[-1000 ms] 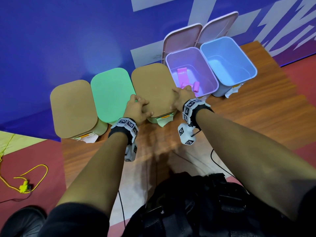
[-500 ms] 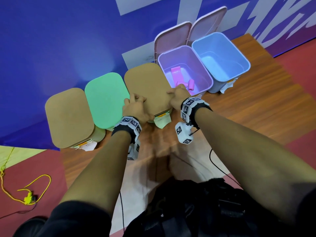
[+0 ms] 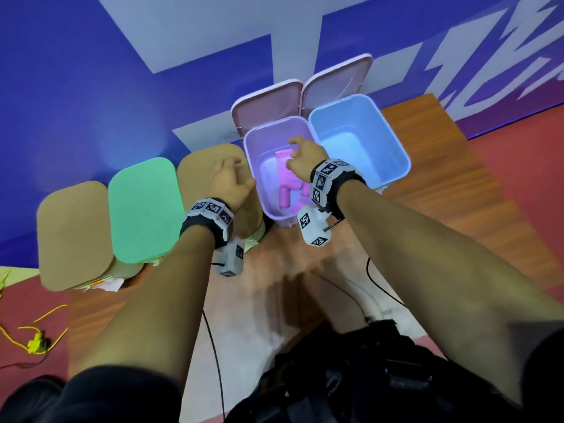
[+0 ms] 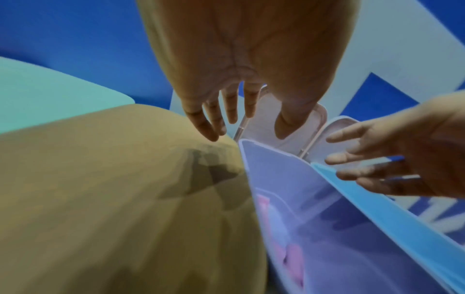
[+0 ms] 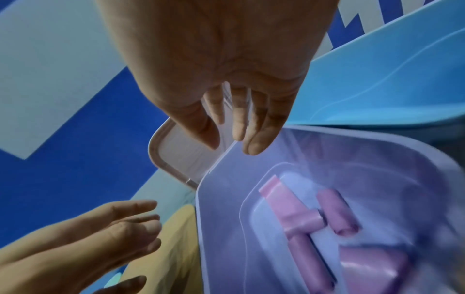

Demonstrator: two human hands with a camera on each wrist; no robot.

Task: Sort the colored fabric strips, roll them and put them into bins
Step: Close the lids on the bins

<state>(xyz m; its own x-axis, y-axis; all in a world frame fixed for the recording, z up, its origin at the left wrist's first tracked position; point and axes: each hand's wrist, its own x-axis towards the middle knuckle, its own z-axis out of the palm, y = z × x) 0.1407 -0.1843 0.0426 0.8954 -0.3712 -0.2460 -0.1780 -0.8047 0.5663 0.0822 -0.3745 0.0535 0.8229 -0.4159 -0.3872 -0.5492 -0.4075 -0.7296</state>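
Note:
Several rolled pink fabric strips (image 3: 285, 195) (image 5: 305, 222) lie in the bottom of the open purple bin (image 3: 252, 166) (image 5: 226, 199). My right hand (image 3: 300, 157) (image 5: 239, 131) hovers over that bin near its far rim, fingers relaxed and holding nothing. My left hand (image 3: 230, 178) (image 4: 219, 121) hangs just above the far right part of the middle bin's tan lid (image 3: 198, 169) (image 4: 113, 199), fingers loosely spread and holding nothing. No loose strips show outside the bin.
An open blue bin (image 3: 381, 141) stands right of the purple one; both pink lids (image 3: 268, 102) lean upright against the blue wall. A green-lidded bin (image 3: 143, 209) and another tan-lidded bin (image 3: 73, 236) stand to the left. A yellow cord (image 3: 33, 343) lies on the floor.
Both hands have lifted off the front of the middle tan lid. The right hand moved right and forward over the purple bin; the left moved toward the lid's far right.

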